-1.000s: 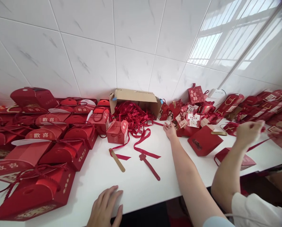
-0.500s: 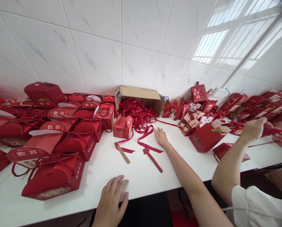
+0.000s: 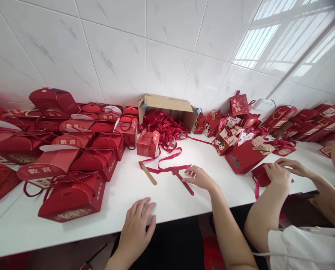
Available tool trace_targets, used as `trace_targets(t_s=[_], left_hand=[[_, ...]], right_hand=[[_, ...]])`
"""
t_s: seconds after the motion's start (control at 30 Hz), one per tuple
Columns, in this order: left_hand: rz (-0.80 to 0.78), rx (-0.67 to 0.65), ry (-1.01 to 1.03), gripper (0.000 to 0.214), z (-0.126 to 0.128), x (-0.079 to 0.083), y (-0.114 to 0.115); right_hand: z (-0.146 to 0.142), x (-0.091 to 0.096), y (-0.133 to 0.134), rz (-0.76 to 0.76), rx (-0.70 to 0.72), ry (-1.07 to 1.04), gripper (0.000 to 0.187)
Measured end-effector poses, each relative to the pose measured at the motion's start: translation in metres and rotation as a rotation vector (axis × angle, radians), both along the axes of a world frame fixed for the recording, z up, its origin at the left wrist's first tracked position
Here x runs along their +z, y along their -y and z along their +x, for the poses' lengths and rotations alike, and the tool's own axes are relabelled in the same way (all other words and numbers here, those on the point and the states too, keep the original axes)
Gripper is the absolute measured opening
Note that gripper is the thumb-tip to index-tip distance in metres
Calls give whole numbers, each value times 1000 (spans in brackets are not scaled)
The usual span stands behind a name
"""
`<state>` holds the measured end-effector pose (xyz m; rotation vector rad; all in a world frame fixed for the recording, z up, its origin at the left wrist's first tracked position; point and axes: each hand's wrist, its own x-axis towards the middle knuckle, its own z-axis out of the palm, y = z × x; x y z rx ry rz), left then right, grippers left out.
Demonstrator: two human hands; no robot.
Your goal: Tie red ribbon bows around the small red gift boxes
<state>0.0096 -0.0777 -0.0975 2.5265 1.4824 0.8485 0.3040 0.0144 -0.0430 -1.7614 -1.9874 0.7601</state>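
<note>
Pale characters reading 歡喜 stand out on the flap of an open pink-red box, well to the left of the person's left fingers, and repeat on the boxes stacked behind it. A dark red box nearer those fingers carries gold lettering along its end, too small to read. Far beyond the right fingers, a square red carton bears 吾家有囍 in light print; a white tag below it has writing too fine to make out. Barcode labels show on the long red boxes at the far right.

The left hand lies palm down at the table's edge, fingers slightly parted and holding nothing. The right hand hovers or rests with fingers loosely bent, thumb apart from the index finger. Directly by its fingertips is the dark red flower-ended strap; whether they touch it cannot be told. The tail of a red ribbon runs past the flower to just ahead of the same fingers.

A gold strap lies ahead of the left fingers. Beyond it, a small red box stands before a cardboard box spilling ribbon. To the right of the right fingers, a windowed red box and a co-worker's hands at another red box limit the space.
</note>
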Motion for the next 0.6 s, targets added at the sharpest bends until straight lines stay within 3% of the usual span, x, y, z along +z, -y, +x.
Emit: trace_targets(t_s=[0.23,0.37,0.6], left_hand=[[-29,-10,-14,28,1,3,1],[-58,-9,-28,29,2,4,2],[-83,-12,-36,28,3,8,5]], right_hand=[[-54,-3,32,3,59,-17,16],[-69,-5,41,7,118,-69,13],[-85,10,17,64,88,-178,11]])
